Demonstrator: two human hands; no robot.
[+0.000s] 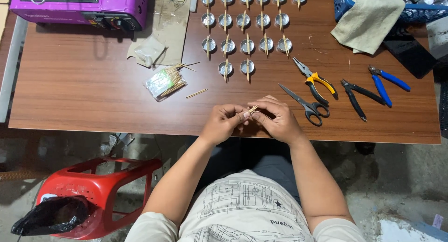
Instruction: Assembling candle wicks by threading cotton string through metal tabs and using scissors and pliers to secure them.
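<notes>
One small wooden stick [252, 110] sits pinched between both hands at the surface's [84, 83] near edge: left hand [223, 123] and right hand [276, 118] each closed on it. Scissors [305, 104] lie at three o'clock, a stick packet [164, 82] at ten o'clock.

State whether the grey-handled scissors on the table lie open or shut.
Shut: the scissors lie flat with both blades together in one point, right of the right hand.
</notes>
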